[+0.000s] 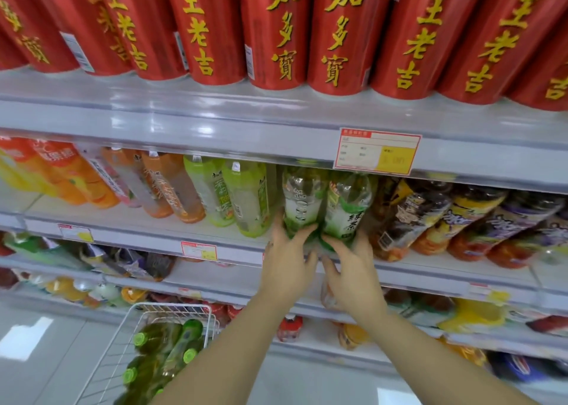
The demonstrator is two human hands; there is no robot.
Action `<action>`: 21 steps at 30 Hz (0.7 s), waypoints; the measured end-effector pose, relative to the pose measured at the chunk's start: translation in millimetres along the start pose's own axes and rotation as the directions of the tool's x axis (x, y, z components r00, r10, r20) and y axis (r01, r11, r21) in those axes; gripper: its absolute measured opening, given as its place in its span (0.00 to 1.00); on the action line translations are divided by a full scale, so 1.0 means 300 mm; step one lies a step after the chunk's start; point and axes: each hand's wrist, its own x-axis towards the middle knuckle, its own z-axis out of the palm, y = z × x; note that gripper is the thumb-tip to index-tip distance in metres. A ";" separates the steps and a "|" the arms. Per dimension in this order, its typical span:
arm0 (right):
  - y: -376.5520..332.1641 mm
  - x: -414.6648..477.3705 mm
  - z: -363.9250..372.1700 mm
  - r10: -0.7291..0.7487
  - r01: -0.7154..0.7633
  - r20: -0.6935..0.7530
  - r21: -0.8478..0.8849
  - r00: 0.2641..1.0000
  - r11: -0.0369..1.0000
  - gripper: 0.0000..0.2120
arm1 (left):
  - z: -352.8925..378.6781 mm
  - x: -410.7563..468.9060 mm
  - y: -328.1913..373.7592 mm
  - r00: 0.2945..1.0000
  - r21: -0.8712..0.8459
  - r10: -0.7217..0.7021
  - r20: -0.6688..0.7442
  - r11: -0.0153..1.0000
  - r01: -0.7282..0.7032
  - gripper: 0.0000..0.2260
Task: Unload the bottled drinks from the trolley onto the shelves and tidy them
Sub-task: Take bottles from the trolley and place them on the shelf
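Note:
Two green tea bottles stand side by side at the front of the middle shelf (215, 251). My left hand (287, 260) grips the base of the left bottle (299, 198), thumb on its front. My right hand (350, 269) holds the base of the right bottle (345, 208), fingers curled under it. Both bottles lean slightly back under the shelf above. Down at the lower left, a white wire trolley basket (172, 307) holds several green-capped bottles (166, 343) lying on their sides.
Large red cans (276, 29) fill the top shelf. Pale green bottles (246, 195) stand just left of my hands, dark-labelled bottles (408, 214) just right. A price tag (376, 151) hangs above. Lower shelves hold more drinks. Grey floor lies below.

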 end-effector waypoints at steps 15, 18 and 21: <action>0.041 0.141 0.009 -0.003 0.025 0.139 -0.154 0.990 0.988 0.33 | 0.055 0.042 0.084 0.987 -0.181 -0.137 -0.078 0.976 0.121 0.23; 0.061 0.143 0.014 -0.062 0.086 0.134 -0.183 0.989 0.979 0.33 | 0.081 0.082 0.078 0.988 -0.182 -0.151 -0.009 0.972 0.147 0.28; 0.073 0.175 0.030 -0.097 0.111 0.089 -0.156 0.991 0.981 0.30 | 0.080 0.174 0.051 0.988 -0.138 -0.147 0.055 0.978 0.153 0.26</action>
